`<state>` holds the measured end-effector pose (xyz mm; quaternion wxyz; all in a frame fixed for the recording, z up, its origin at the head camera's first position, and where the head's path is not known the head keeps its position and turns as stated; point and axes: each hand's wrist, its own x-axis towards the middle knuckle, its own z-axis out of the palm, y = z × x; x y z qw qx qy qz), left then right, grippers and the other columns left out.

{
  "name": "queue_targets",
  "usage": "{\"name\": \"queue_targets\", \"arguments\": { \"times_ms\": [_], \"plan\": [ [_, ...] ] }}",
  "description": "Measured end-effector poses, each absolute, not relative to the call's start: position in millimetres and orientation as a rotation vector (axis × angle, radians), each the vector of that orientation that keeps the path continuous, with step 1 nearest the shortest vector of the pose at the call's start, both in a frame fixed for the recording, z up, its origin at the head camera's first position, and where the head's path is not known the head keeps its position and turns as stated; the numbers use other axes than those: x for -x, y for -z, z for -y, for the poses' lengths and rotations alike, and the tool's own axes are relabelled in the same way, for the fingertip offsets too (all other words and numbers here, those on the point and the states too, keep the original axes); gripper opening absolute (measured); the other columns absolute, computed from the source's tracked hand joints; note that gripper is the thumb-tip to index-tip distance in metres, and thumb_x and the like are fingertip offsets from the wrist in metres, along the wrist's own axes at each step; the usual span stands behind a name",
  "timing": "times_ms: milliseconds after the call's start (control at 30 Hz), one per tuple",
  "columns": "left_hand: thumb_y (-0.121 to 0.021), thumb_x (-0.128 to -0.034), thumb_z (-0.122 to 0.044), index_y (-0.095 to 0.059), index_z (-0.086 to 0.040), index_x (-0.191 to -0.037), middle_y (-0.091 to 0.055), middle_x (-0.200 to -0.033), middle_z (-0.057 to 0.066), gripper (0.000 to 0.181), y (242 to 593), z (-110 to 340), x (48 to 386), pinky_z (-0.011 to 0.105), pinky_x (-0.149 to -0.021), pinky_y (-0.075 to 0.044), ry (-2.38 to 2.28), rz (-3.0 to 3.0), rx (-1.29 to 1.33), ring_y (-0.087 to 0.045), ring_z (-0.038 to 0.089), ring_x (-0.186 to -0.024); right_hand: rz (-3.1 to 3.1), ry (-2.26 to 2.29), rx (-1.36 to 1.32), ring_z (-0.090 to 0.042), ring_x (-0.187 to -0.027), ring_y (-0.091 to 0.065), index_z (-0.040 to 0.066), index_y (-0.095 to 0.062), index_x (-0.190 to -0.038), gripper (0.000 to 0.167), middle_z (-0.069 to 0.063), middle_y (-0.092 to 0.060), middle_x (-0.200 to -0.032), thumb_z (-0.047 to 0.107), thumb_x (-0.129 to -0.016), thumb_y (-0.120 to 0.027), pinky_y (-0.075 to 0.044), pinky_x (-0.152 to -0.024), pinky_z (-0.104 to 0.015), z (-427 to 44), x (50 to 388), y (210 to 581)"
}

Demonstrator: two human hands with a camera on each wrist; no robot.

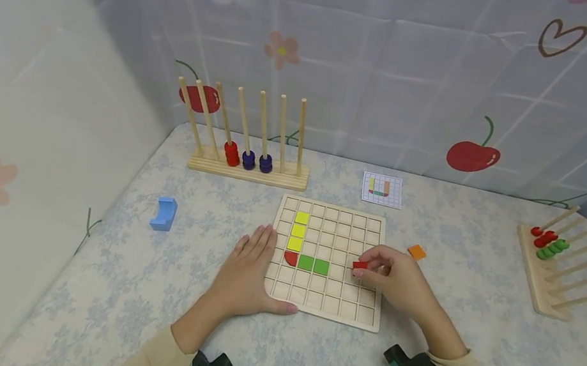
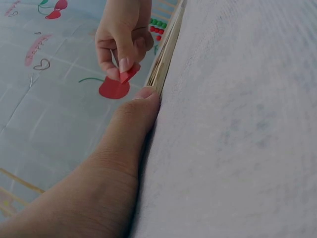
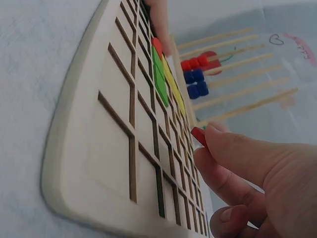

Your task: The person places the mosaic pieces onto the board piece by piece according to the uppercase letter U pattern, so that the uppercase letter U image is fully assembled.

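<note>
My left hand [image 1: 245, 275] lies flat at the left edge of the wooden grid board [image 1: 331, 306], its thumb along the front edge. Three yellow squares [image 1: 298, 231] form a column in the board; below them sit a red rounded piece [image 1: 290, 258] and two green squares [image 1: 313, 265] in a row. Over the board's right part, my right hand [image 1: 399, 282] pinches a red piece [image 1: 360, 265] between thumb and fingers. The right wrist view shows this red piece [image 3: 199, 136] held above the grid.
Behind the board lies a pattern card [image 1: 382, 190]. An orange piece [image 1: 417, 252] is right of the board, a blue block [image 1: 164, 214] far left. Peg racks stand at the back left [image 1: 249, 169] and the right [image 1: 540, 276].
</note>
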<state>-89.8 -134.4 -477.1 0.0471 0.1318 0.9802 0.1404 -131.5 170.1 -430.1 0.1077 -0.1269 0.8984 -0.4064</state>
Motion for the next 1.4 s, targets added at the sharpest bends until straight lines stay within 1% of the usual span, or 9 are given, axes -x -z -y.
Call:
{"name": "queue_targets", "arguments": {
  "times_ms": [267,533,800,1067,1233,1400],
  "plan": [
    [-0.045,-0.0557,-0.102,-0.003,-0.009,-0.160,-0.001,-0.169,0.006,0.146,477,134,90,0.045,-0.127,-0.006,-0.415,-2.986,-0.398,0.003,0.019,-0.156,-2.634,1.177,0.409,-0.015,-0.060,-0.050,0.021,-0.069,-0.096,0.018,0.005,-0.065,-0.078,0.027,-0.083,-0.081,-0.042,-0.054,-0.024,-144,130,437],
    [-0.043,-0.0555,-0.103,-0.004,-0.008,-0.160,-0.002,-0.169,0.006,0.146,477,134,90,0.045,-0.127,-0.007,-0.419,-2.995,-0.405,0.002,0.020,-0.157,-2.665,1.126,0.408,-0.015,-0.069,-0.054,0.022,-0.070,-0.096,0.018,0.007,-0.064,-0.077,0.029,-0.084,-0.080,-0.044,-0.062,-0.025,-134,129,441],
    [-0.045,-0.0562,-0.102,-0.004,-0.008,-0.160,-0.002,-0.169,0.007,0.146,478,134,90,0.046,-0.127,-0.007,-0.423,-3.000,-0.410,0.002,0.020,-0.157,-2.699,1.099,0.438,-0.013,-0.069,-0.054,0.020,-0.070,-0.098,0.018,0.007,-0.063,-0.077,0.028,-0.085,-0.079,-0.045,-0.063,-0.025,-131,129,444],
    [-0.047,-0.0562,-0.101,-0.004,-0.008,-0.160,-0.002,-0.169,0.007,0.146,478,134,90,0.046,-0.127,-0.007,-0.422,-3.000,-0.407,0.001,0.020,-0.157,-2.754,1.054,0.480,-0.013,-0.081,-0.055,0.020,-0.072,-0.096,0.017,0.006,-0.063,-0.089,0.029,-0.084,-0.080,-0.046,-0.075,-0.030,-131,130,446],
    [-0.048,-0.0563,-0.101,-0.003,-0.008,-0.160,-0.003,-0.169,0.007,0.146,478,134,90,0.046,-0.127,-0.007,-0.422,-2.997,-0.402,0.001,0.020,-0.157,-2.771,1.032,0.502,-0.012,-0.081,-0.055,0.023,-0.072,-0.092,0.014,0.007,-0.063,-0.090,0.030,-0.084,-0.080,-0.047,-0.076,-0.031,-132,129,447],
    [-0.045,-0.0559,-0.102,-0.003,-0.008,-0.160,-0.002,-0.169,0.007,0.146,478,134,90,0.045,-0.127,-0.008,-0.400,-2.998,-0.401,0.001,0.020,-0.157,-2.782,1.023,0.515,-0.011,-0.083,-0.058,0.027,-0.074,-0.089,0.010,0.009,-0.065,-0.094,0.031,-0.084,-0.080,-0.049,-0.077,-0.031,-132,129,448]
  ]
}}
